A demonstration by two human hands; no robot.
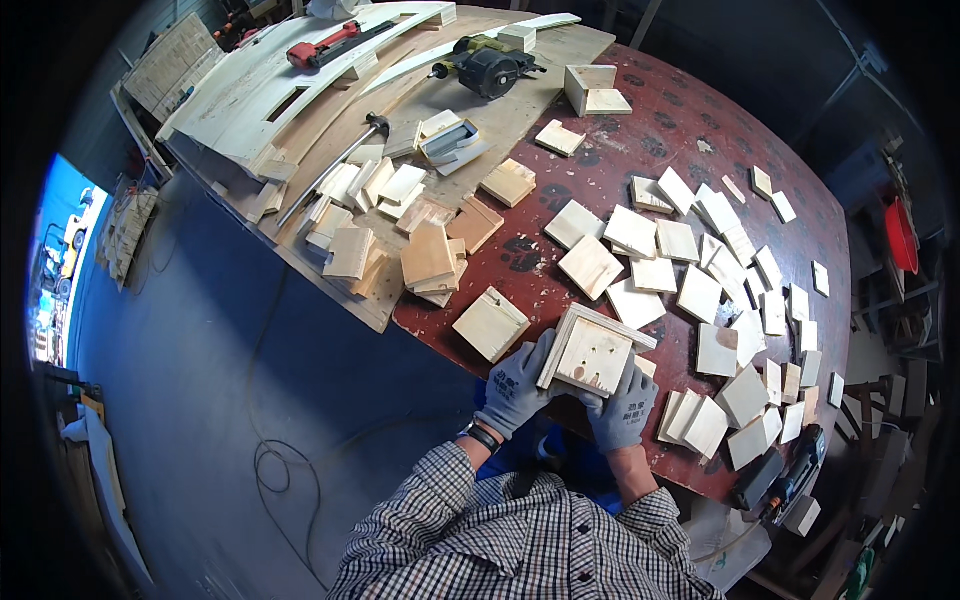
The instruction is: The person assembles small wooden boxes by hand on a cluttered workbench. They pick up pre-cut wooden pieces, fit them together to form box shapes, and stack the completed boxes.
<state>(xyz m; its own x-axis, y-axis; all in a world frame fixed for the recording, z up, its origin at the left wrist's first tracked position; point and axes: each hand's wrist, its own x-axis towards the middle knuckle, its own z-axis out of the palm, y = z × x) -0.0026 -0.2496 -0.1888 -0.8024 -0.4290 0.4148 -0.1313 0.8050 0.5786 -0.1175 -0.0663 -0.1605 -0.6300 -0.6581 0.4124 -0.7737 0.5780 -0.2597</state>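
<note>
Both hands wear grey work gloves and hold one small wooden box-like assembly (594, 357) at the table's near edge. It is made of pale plywood pieces joined at angles, with a few dark marks on the face toward me. My left hand (516, 388) is closed round its left side, and my right hand (624, 408) grips its lower right side. Some fingertips are hidden behind the wood. Just left of the assembly lies a loose square plywood block (491, 324). To the right, many pale plywood squares (716, 350) are scattered, some overlapping.
The dark red table (600, 140) adjoins a plywood board with stacked blocks (428, 254), a hammer (376, 124), a circular saw (487, 66) and a red power tool (324, 46). Another tool (796, 476) lies at the near right corner. A cable (284, 450) coils on the floor.
</note>
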